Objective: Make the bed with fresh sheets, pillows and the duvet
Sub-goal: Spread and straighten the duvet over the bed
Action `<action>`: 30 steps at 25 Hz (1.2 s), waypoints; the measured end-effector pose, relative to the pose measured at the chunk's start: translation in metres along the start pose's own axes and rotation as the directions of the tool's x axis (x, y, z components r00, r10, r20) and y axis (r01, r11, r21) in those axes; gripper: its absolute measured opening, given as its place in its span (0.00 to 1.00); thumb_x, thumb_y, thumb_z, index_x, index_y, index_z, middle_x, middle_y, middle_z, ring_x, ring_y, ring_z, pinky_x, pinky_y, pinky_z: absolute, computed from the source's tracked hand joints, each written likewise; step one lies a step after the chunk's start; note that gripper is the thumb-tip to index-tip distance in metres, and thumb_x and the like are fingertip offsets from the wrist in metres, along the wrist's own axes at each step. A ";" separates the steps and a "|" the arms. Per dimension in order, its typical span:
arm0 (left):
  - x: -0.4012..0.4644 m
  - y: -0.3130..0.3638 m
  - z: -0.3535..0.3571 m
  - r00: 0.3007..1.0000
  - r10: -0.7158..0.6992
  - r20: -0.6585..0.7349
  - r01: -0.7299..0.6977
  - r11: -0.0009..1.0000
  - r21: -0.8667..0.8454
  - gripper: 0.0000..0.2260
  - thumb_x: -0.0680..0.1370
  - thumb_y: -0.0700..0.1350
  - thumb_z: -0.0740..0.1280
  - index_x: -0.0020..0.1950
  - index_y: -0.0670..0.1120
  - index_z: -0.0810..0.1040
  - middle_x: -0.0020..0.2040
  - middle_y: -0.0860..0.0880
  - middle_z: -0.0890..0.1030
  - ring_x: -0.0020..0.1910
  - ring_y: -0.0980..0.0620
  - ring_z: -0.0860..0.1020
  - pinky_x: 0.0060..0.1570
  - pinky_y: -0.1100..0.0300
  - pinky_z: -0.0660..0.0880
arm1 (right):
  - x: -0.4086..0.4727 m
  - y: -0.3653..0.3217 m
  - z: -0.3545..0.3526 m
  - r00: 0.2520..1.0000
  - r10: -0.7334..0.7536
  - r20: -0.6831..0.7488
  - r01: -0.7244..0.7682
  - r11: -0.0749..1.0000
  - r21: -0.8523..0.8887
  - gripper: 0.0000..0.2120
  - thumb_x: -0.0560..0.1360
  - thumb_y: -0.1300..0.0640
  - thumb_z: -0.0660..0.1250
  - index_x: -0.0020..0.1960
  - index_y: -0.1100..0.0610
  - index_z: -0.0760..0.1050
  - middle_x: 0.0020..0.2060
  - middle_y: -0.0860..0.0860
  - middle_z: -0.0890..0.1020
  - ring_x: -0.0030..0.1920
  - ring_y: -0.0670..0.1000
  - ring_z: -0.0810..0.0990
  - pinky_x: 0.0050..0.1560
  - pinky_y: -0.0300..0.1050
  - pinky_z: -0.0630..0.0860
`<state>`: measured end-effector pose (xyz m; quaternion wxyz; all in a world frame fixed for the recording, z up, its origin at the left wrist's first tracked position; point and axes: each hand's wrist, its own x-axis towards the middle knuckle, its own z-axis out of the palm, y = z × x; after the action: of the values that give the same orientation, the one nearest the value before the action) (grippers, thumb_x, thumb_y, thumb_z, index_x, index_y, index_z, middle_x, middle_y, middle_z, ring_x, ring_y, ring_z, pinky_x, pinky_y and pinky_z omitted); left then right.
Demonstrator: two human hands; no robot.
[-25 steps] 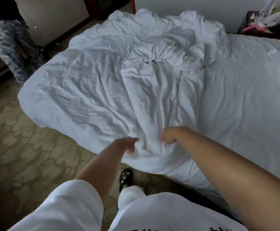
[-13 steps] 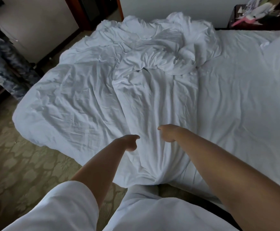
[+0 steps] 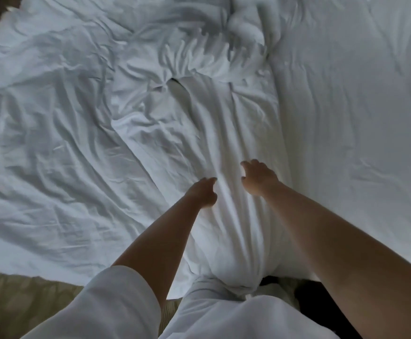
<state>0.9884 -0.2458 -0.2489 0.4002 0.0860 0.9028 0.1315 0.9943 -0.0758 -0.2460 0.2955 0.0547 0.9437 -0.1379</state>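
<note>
- My left hand (image 3: 203, 192) is over the rumpled white duvet (image 3: 150, 133), fingers loosely curled with the thumb pointing forward; it holds no cloth that I can see, and I cannot tell whether the fingertips touch the fabric.
- My right hand (image 3: 259, 178) is just beside it, a narrow ridge of duvet between the two; fingers are spread and slightly bent, palm down, pinching nothing.
- Both forearms are bare and reach forward from the bottom edge; a white sleeve (image 3: 111, 307) covers my left upper arm.
- The duvet lies across the left and middle of the bed, creased all over, bunched into a heap at the far end, and its near edge hangs over the bed's side against my white-clad legs.
- To the right, a smoother white sheet (image 3: 351, 118) covers the mattress, its surface showing only faint wrinkles.
- A patterned beige carpet (image 3: 16, 294) shows at the lower left, below the duvet's overhanging edge.
</note>
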 end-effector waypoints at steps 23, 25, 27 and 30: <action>0.068 0.092 -0.011 0.947 -0.034 -0.320 -0.072 0.947 -0.313 0.23 0.79 0.58 0.60 0.67 0.43 0.73 0.68 0.45 0.72 0.67 0.46 0.70 0.64 0.56 0.66 | -0.003 0.060 -0.010 0.955 0.170 0.245 -0.291 0.706 0.645 0.12 0.71 0.55 0.73 0.41 0.62 0.74 0.32 0.54 0.75 0.30 0.51 0.74 0.31 0.40 0.70; 0.050 0.115 -0.024 0.935 -0.151 -0.320 0.013 0.919 -0.395 0.28 0.76 0.57 0.67 0.71 0.43 0.67 0.67 0.45 0.74 0.66 0.45 0.72 0.63 0.56 0.67 | -0.037 0.057 -0.021 0.954 0.094 0.285 -0.265 0.713 0.650 0.14 0.71 0.54 0.74 0.38 0.60 0.71 0.29 0.53 0.72 0.27 0.49 0.70 0.28 0.39 0.67; 0.025 0.129 -0.034 0.909 -0.182 -0.374 0.065 0.950 -0.305 0.25 0.73 0.46 0.69 0.69 0.43 0.69 0.63 0.44 0.77 0.64 0.44 0.74 0.61 0.57 0.69 | -0.073 0.058 -0.024 0.939 0.006 0.344 -0.268 0.640 0.720 0.12 0.72 0.55 0.73 0.39 0.59 0.70 0.25 0.51 0.67 0.24 0.48 0.63 0.26 0.37 0.61; -0.011 0.140 -0.046 0.895 -0.197 -0.401 0.049 0.936 -0.350 0.11 0.71 0.35 0.64 0.49 0.44 0.81 0.50 0.44 0.81 0.55 0.43 0.79 0.53 0.58 0.74 | -0.113 0.061 -0.029 0.893 -0.168 0.419 -0.269 0.547 0.793 0.08 0.73 0.59 0.71 0.42 0.55 0.71 0.25 0.49 0.64 0.25 0.46 0.59 0.27 0.38 0.56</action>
<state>0.9684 -0.1231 -0.1679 0.2077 -0.0715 0.9372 0.2709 1.0825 -0.0117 -0.1725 0.4460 0.1831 0.6662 -0.5690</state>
